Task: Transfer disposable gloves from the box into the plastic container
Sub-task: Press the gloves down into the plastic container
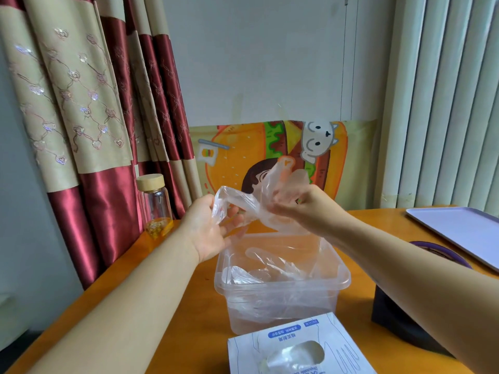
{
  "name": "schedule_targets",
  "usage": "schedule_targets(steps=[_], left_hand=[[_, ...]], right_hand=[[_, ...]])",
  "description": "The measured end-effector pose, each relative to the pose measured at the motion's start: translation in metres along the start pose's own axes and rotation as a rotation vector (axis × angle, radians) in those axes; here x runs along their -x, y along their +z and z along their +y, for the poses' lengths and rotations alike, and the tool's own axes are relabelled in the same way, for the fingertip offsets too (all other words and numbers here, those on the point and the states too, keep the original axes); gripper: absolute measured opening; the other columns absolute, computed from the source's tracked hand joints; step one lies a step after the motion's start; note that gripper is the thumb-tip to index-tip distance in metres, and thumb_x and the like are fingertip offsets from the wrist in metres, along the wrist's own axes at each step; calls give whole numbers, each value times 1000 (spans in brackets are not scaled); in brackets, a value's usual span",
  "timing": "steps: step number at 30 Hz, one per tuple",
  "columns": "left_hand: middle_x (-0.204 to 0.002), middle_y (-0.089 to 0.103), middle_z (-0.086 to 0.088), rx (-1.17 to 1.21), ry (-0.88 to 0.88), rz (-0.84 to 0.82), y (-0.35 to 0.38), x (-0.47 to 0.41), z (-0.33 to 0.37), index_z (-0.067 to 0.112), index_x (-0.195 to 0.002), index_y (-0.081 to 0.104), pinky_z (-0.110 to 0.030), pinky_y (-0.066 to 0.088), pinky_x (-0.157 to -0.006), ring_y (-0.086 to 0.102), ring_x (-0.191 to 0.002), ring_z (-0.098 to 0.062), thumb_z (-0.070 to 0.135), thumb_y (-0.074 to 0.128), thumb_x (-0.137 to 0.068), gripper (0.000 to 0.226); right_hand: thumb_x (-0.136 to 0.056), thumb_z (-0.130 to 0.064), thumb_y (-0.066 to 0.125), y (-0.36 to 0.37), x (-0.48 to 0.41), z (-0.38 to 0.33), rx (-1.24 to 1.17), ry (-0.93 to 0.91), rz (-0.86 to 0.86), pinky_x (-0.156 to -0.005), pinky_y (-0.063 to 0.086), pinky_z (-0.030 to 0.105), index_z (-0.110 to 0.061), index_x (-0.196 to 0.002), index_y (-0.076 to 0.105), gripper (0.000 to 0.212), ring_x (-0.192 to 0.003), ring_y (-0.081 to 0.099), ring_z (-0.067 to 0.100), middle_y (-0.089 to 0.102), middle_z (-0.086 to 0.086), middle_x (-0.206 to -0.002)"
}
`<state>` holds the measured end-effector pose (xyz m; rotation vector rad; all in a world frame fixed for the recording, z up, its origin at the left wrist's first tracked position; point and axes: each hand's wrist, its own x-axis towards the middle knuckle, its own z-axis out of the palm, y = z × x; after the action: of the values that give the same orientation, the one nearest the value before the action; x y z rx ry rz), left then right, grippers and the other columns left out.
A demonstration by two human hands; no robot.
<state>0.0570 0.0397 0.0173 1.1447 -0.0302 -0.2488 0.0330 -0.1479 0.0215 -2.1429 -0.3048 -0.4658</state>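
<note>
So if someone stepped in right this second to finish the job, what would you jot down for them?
Hands: left hand and right hand both grip one clear glove, held above the plastic container.
Glove box: on the table in front of the container, nearest the camera, with the next glove showing in its opening.
Done: several loose gloves already lie in the container.
Left: drop this glove in, then keep pulling from the box.

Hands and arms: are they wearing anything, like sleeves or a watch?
Nothing that I can see. The left hand and right hand have no watch or bracelet at the wrist. The left forearm and right forearm have no sleeves, bare right to the picture's edge.
</note>
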Motion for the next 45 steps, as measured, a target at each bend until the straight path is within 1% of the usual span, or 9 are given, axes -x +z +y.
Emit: schedule_targets(steps=[6, 11, 15, 18, 23, 28, 31, 38, 45], left_hand=[[-106, 60, -2, -318, 324, 379, -22, -3, 9, 14, -108, 60, -35, 38, -84, 54, -97, -16, 30, 46, -96, 24], [-120, 64, 11, -935, 373, -158, 2, 21, 31, 39, -136, 36, -37, 24, -105, 53, -116, -8, 75, 37, -73, 74], [-151, 34, 9, -1031, 107, -398, 10, 18, 19, 36, -149, 25, -36, 28, -113, 37, -134, -9, 70, 61, -70, 94], [-156, 26, 10, -860, 15, -491, 5, 10, 5, 36, -151, 21, -43, 19, -119, 27, -142, -11, 73, 76, -53, 119], [-128, 63, -11, -439, 78, -381, 12, 11, -11, 15, -135, 52, -34, 47, -100, 58, -119, -24, 19, 67, -74, 63], [-109, 68, -7, -342, 228, -101, 0, 3, -10, 24, -127, 55, -29, 53, -83, 66, -93, -17, 9, 64, -88, 43], [-116, 63, -4, -476, 332, 27, -11, -5, -11, 29, -131, 50, -25, 46, -90, 62, -102, -12, 16, 67, -88, 48], [-127, 54, -7, -628, 411, 97, -18, -21, -18, 34, -127, 47, -23, 38, -83, 56, -110, -15, 25, 65, -90, 42], [-120, 60, -8, -718, 343, 145, -40, -32, -8, 29, -146, 33, -30, 42, -93, 58, -106, -15, 27, 67, -88, 67]], right_hand=[[-96, -19, 54, -25, -4, -5, -227, -62, -287, -86, 54, 30, -10, -83, 66, 20, -86, 68, 21, 73, 11, -90], [-97, -19, 51, -23, -10, -14, -265, 6, -461, -47, 34, 19, -13, -71, 51, 26, -47, 40, 10, 46, -4, -53], [-76, -53, 70, -20, -9, -14, -321, 26, -540, -72, 40, 45, 5, -103, 56, 65, -76, 47, 39, 49, 40, -89], [-90, -31, 59, -26, -7, -12, -484, 72, -564, -76, 47, 21, 8, -108, 56, 44, -78, 60, 20, 63, 27, -86], [-86, -36, 59, -31, -10, -3, -574, 203, -484, -103, 43, 29, -15, -131, 54, 49, -111, 60, 13, 61, 3, -127], [-86, -45, 56, -34, 2, 11, -945, 390, -425, -80, 57, 33, -7, -118, 64, 50, -89, 66, 22, 66, 13, -107], [-86, -47, 59, -34, 11, 20, -989, 297, -479, -92, 52, 44, -22, -128, 58, 49, -100, 62, 28, 62, 16, -119], [-80, -13, 71, -28, 8, 18, -408, 46, -41, -71, 54, 23, -32, -131, 50, 58, -82, 69, 11, 71, 1, -106], [-86, 1, 60, -24, -11, 16, -66, -57, -56, -75, 55, 24, -28, -134, 51, 57, -60, 62, 2, 58, -13, -117]])
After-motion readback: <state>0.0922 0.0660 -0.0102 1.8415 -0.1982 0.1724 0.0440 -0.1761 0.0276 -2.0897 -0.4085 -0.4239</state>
